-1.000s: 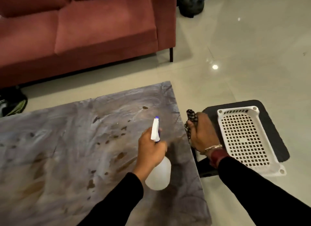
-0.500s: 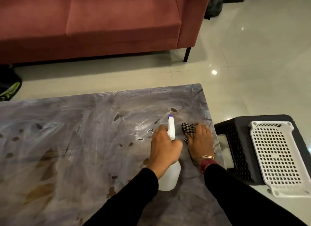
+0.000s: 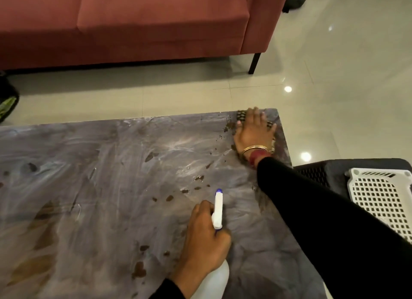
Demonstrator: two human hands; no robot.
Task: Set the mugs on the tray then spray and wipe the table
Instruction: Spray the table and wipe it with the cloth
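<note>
A grey marbled table [image 3: 111, 187] fills the lower left, with brown spots and wet streaks on it. My left hand [image 3: 206, 238] grips a white spray bottle [image 3: 217, 209] with a blue nozzle tip, held over the near middle of the table. My right hand [image 3: 254, 133] lies flat on a checked cloth [image 3: 242, 115], pressing it onto the table's far right corner. Only the cloth's edges show around my fingers. A white perforated tray [image 3: 383, 194] rests on a black stool at the right. No mugs are in view.
The black plastic stool [image 3: 323, 171] stands right beside the table's right edge. A red sofa [image 3: 133, 24] runs along the far side, with a strip of tiled floor between it and the table. A dark bag [image 3: 6, 102] sits at the left edge.
My right hand has slid the cloth from the table's right edge near the bottle out to the far right corner. My left hand keeps the bottle over the table.
</note>
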